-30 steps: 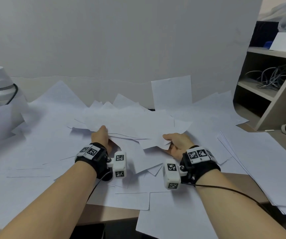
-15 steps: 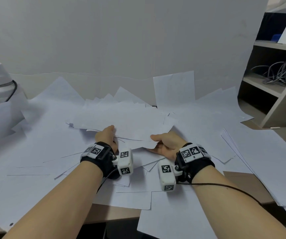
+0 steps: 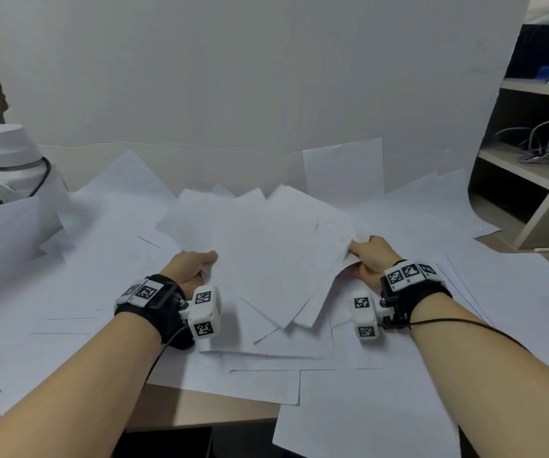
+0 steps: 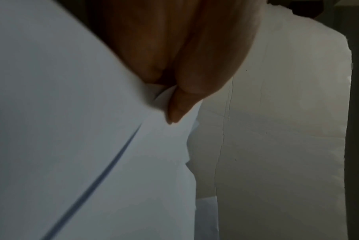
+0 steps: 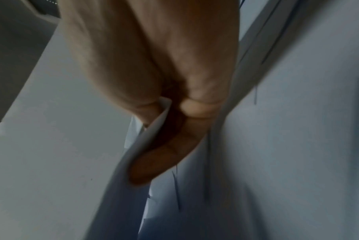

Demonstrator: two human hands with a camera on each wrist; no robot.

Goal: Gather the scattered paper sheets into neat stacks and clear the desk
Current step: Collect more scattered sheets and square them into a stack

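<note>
A loose bundle of white paper sheets (image 3: 266, 246) is held between both hands, tilted up above the desk, its corners fanned out unevenly. My left hand (image 3: 197, 264) grips the bundle's left edge; in the left wrist view its thumb (image 4: 180, 107) presses on the paper (image 4: 92, 129). My right hand (image 3: 364, 256) pinches the right edge, and the right wrist view shows a sheet edge (image 5: 153, 129) curled between thumb and fingers (image 5: 162, 159). Many more white sheets (image 3: 101, 292) lie scattered over the whole desk.
A white bottle (image 3: 8, 150) stands at the back left. A wooden shelf unit (image 3: 531, 180) with cables sits at the right. A rough stack of sheets (image 3: 514, 309) lies on the right. The bare desk edge (image 3: 200, 408) shows at the front.
Both hands have moved apart to the sides of the gathered bundle and tilted it up off the desk. The bundle now looks larger and more upright.
</note>
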